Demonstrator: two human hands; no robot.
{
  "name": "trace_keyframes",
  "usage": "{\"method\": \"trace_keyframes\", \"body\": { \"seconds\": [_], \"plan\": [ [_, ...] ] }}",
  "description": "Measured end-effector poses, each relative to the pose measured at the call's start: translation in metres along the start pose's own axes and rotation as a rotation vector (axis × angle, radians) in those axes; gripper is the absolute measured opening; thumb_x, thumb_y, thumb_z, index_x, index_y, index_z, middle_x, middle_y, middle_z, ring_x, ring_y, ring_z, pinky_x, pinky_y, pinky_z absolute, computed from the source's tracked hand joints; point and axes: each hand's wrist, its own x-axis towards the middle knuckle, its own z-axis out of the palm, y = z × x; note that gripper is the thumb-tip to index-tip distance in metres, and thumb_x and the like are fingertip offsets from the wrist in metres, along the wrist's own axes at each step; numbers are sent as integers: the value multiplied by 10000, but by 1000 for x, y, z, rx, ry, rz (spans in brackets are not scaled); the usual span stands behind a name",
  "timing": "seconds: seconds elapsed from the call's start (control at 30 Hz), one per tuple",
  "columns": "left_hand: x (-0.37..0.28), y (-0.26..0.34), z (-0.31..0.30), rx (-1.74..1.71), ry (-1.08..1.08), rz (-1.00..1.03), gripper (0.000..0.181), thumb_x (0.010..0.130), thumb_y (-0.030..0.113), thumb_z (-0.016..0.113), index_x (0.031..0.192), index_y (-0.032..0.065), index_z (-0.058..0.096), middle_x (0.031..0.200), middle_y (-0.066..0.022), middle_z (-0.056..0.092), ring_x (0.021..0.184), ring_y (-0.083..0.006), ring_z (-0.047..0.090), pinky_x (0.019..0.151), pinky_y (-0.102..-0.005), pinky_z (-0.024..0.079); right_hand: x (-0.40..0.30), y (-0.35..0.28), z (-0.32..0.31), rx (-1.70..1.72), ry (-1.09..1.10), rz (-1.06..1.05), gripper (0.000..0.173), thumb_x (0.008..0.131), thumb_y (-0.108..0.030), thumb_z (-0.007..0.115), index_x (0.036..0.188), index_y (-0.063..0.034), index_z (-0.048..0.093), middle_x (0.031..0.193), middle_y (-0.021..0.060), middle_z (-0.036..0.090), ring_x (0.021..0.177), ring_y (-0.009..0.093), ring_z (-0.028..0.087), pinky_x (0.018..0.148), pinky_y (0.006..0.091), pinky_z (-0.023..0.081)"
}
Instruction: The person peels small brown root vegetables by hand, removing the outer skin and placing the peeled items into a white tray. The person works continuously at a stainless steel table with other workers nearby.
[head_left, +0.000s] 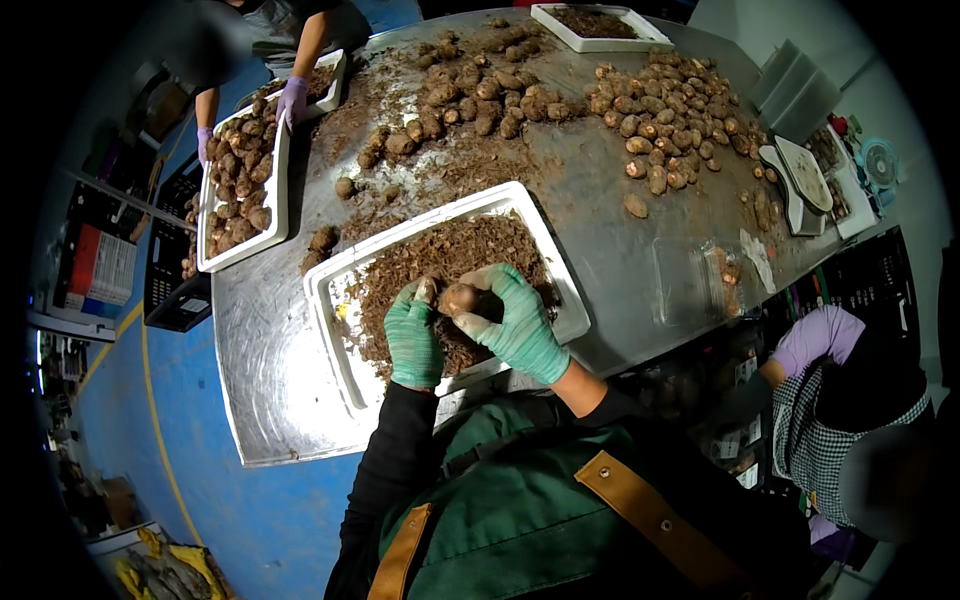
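Note:
My right hand (521, 322), in a green knit glove with soiled fingertips, grips a small brown taro corm (459, 298) between thumb and fingers. Close to its left side is my left hand (415, 334), gloved the same way, with fingers curled. Whether its fingertips touch the corm or pinch something small is unclear. Both hands are above a white foam tray (574, 311) that lies askew on the table. A thick layer of brown fibrous peelings (480, 244) covers much of the tray's floor.
Taro corms form a rough heap (487, 94) and a trimmed-looking heap (675, 120) across the metal table (592, 217). One co-worker's gloved hand (292, 101) holds a corm-filled white tray (279, 217). Another person (817, 420) is at right, near a scale (802, 180) and clear plastic boxes (679, 281).

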Motion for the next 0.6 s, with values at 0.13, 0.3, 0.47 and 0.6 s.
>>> {"method": "trace_keyframes", "body": {
  "seconds": [0.13,0.3,0.47,0.6],
  "plan": [
    [-19,14,8,142,-33,199,232,861,157,629,1037,6,642,884,-47,643,819,-119,572,723,-239,453,0,0,-7,-156,-2,112,430,683,-165,716,1058,-37,547,909,70,603,723,181,594,613,292,487],
    [-18,33,11,647,-209,547,182,817,85,653,985,17,642,821,-91,609,736,-182,582,653,-262,464,1,1,-15,-231,-162,51,396,675,-131,701,1036,-49,559,867,51,611,661,175,579,594,282,487],
    [-5,22,3,1004,-148,706,83,825,85,619,834,6,594,730,-122,550,607,-268,542,552,-322,433,-4,10,-10,-245,-166,26,241,696,-189,668,897,-88,580,829,83,608,603,268,593,582,366,487],
    [3,10,-18,421,-192,173,179,891,163,569,887,-16,579,717,-36,527,644,-106,457,556,-279,399,0,7,-9,-126,-116,-23,261,725,-196,699,925,-72,588,863,59,601,587,177,558,521,287,476]
  ]
}}
